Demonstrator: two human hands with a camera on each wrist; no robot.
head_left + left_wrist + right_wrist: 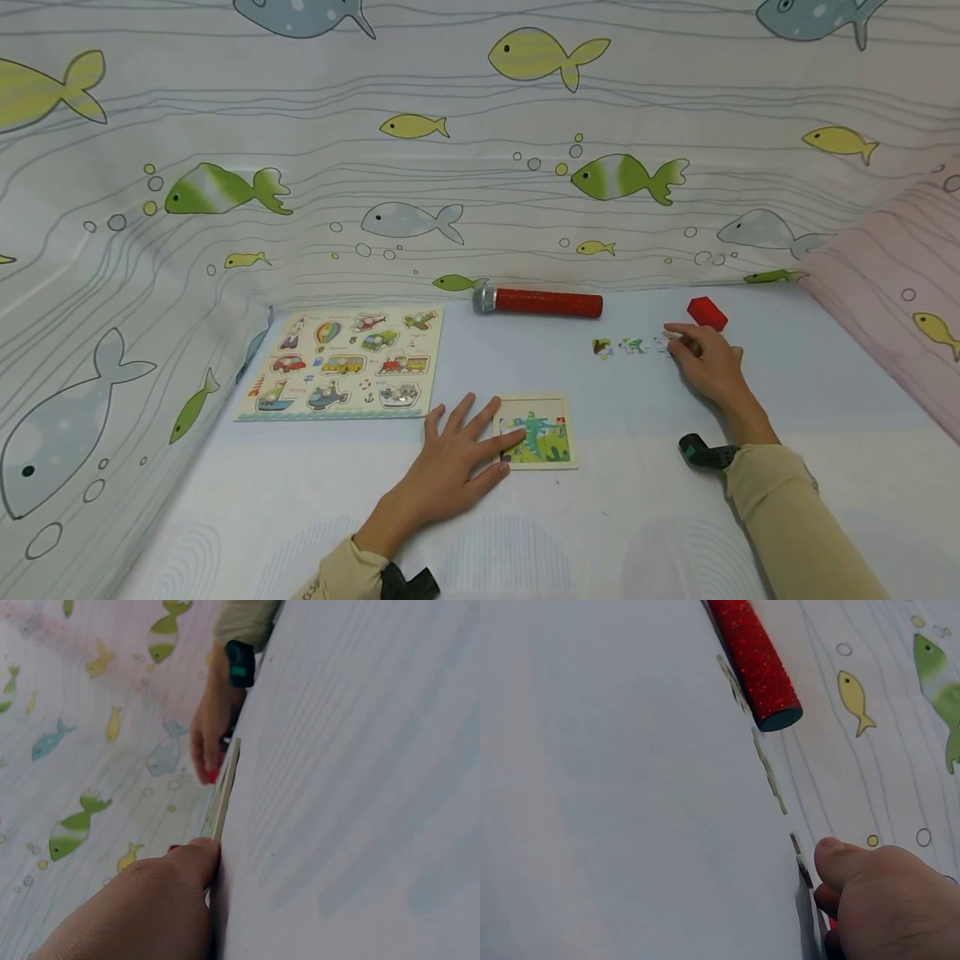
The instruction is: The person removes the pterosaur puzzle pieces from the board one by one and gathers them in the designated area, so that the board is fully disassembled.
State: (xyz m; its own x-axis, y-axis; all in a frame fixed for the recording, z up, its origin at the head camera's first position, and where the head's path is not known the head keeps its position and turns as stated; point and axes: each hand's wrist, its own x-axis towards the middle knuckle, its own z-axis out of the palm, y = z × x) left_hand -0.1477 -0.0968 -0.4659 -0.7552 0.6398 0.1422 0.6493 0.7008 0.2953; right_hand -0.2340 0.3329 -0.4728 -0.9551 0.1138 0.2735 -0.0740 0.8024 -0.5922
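My left hand [450,458] lies with fingers spread at the left side of a small framed puzzle [555,446], some fingers over its picture of a green dinosaur-like figure. In the left wrist view the thumb [196,862] touches the frame's edge. My right hand [708,362] hovers low at the right end of a row of small puzzle pieces [632,345], its fingers loosely bent. In the right wrist view the thumb [844,859] is beside the last pieces [796,844], with no piece visible between the fingers. Curled fingers hide part of that end.
A red microphone [547,302] lies behind the pieces. Just beyond my right hand sits a red hexagonal block [707,313]. At the left is a larger vehicle puzzle board [309,343]. A fish-patterned cloth [480,167] rises at the back and sides.
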